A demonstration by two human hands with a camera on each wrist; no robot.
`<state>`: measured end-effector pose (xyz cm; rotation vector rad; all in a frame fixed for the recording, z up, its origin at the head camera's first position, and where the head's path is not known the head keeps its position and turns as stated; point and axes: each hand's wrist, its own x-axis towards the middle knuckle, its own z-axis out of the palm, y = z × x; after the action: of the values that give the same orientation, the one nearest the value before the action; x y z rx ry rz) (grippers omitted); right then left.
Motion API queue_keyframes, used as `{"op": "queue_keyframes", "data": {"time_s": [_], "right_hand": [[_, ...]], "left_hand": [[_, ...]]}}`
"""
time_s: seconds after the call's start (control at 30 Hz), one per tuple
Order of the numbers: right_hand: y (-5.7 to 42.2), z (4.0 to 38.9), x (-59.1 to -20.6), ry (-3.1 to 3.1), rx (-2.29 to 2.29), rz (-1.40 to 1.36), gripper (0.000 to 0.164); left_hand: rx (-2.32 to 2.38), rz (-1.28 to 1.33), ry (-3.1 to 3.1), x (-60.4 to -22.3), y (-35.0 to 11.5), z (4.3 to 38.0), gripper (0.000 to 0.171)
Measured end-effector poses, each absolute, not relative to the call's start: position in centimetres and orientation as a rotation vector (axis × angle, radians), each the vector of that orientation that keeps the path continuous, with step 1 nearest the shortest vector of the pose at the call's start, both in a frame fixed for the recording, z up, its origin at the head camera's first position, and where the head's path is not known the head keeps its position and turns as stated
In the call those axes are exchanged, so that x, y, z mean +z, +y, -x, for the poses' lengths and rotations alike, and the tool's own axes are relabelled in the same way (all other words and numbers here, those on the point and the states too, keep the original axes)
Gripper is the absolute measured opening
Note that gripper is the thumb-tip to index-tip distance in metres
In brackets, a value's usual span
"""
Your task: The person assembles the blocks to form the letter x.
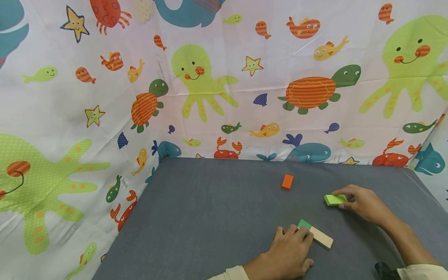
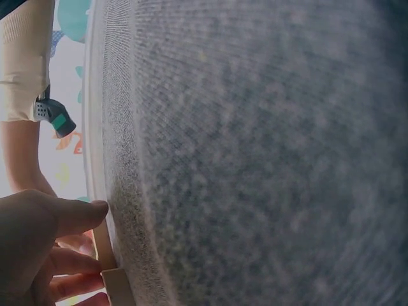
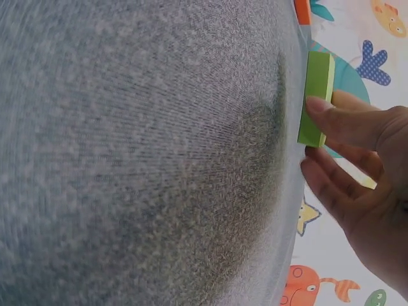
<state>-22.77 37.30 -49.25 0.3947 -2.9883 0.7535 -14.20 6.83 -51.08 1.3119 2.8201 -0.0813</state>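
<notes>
My right hand [image 1: 365, 206] pinches a lime-green block [image 1: 335, 200] between thumb and fingers at the right of the grey table. In the right wrist view the same block [image 3: 317, 95] shows as a long bar with the thumb on its face. My left hand [image 1: 288, 252] rests at a row of blocks near the front, its fingertips touching them and the thumb held apart. From under those fingers show a green block [image 1: 304, 224] and, end to end with it, a plain wooden block [image 1: 322, 237]. The hand hides part of the row.
An orange block [image 1: 287, 182] stands alone farther back on the grey cloth-covered table [image 1: 210, 202]. A white curtain [image 1: 224, 132] printed with sea animals hangs behind and along the left side. A dark device [image 1: 386, 271] sits at the right wrist.
</notes>
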Motion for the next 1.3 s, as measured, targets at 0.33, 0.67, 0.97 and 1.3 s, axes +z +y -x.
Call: {"op": "queue_keyframes", "data": {"time_s": [0.33, 0.67, 0.97, 1.3], "right_hand": [[36.6, 22.6, -49.1, -2.978, 0.825, -0.497, 0.034], [35.6, 22.5, -48.8, -2.967, 0.891, -0.553, 0.035], [34.7, 22.3, -48.5, -2.968, 0.936, -0.612, 0.034], [34.1, 22.3, -48.4, -2.972, 0.929, -0.691, 0.034]], "left_hand": [[-0.089, -1.302, 2.823, -51.2, 6.9, 14.2, 0.064], [-0.084, -1.296, 2.833, -51.2, 6.9, 14.1, 0.064], [-0.096, -1.309, 2.850, -51.3, 6.9, 14.0, 0.065], [-0.116, -1.316, 2.867, -51.3, 7.0, 13.9, 0.066]]}}
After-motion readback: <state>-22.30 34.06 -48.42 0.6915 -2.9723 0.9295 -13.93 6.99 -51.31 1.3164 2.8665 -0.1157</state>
